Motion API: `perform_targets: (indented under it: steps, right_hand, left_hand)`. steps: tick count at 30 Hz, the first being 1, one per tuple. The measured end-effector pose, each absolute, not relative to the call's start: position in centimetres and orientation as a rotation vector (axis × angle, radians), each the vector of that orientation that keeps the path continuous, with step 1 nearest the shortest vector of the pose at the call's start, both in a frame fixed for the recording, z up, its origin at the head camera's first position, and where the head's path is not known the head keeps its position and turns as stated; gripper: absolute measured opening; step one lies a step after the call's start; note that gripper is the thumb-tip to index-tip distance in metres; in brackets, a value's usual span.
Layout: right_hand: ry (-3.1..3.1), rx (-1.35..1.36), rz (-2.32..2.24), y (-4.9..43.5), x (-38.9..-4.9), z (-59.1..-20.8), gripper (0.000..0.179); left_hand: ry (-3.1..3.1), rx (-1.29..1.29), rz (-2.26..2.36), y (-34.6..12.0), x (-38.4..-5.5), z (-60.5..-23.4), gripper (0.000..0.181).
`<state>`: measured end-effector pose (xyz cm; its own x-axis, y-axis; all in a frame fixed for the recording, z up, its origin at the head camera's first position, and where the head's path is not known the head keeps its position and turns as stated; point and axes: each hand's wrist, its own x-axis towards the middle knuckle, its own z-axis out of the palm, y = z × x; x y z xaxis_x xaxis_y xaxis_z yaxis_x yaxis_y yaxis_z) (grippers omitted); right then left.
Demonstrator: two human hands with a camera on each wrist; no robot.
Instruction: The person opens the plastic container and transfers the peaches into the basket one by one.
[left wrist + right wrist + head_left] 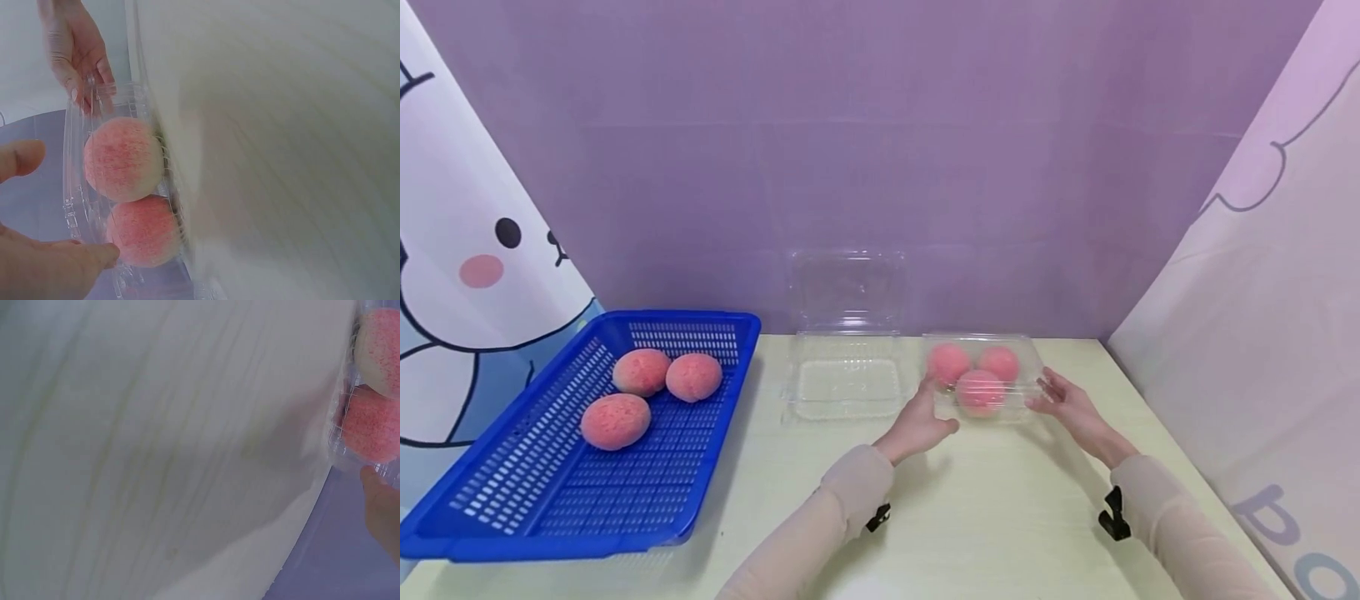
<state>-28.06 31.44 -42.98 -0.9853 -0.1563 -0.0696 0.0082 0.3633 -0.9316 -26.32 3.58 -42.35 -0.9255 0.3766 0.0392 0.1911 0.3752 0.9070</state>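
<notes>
Together, the left hand [921, 423] and right hand [1075, 412] flanked the filled clamshell [1017, 390]

A purple backdrop [880, 167] rose behind the pale tabletop [985, 517], whose right edge met a printed side panel [1240, 333]. At the left sat a blue plastic basket [617, 496]; a strip of table ran between it and the open clamshell [847, 387], and only a narrow gap parted the two clamshells. More room stretched in front, between the forearms, and beyond the right hand.

Both forearms slanted inward from the near side, the left sleeve [805, 533] up to the right, the right sleeve [1180, 533] up to the left. The open clamshell had its lid raised; the filled one was to its right, near the table's rear edge, its lid over three pink peaches [982, 392].

The left hand was at that container's near left corner, thumb and fingers spread wide. The right hand was at the opposite end, fingers slightly bent; whether they pinched the plastic could not be told. Three loose peaches [616, 421] lay grouped in the basket.
</notes>
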Motion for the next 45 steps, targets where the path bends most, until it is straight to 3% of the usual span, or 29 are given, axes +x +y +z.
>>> perform_targets:
  steps: [11,15,21,28,32,39,45]
  right_hand:
    - [2.544,-0.188,-1.581,31.5,-28.5,-43.4,0.097]
    - [2.521,-0.236,-1.577,31.5,-28.6,-43.8,0.103]
    - [2.475,-0.275,-1.606,32.0,-28.6,-44.3,0.101]
    - [2.495,-0.278,-1.610,32.0,-28.6,-44.5,0.100]
    - [2.510,-0.292,-1.593,31.5,-28.6,-44.7,0.099]
    - [2.563,-0.297,-1.554,31.1,-29.1,-44.4,0.101]
    - [2.553,-0.277,-1.565,31.1,-29.1,-44.4,0.101]
  left_hand:
    - [2.651,0.652,1.296,2.7,-27.2,-41.3,0.078]
    - [2.818,0.822,0.939,2.9,-28.7,-40.4,0.073]
    - [2.858,1.049,0.383,3.8,-31.1,-40.4,0.084]
    - [2.966,1.187,-0.340,4.7,-31.4,-40.9,0.078]
    - [2.961,1.176,-0.683,4.8,-30.9,-41.1,0.073]
    - [2.947,1.058,-0.798,5.8,-30.0,-40.0,0.051]
    - [2.925,0.927,-0.920,7.5,-29.4,-39.6,0.050]
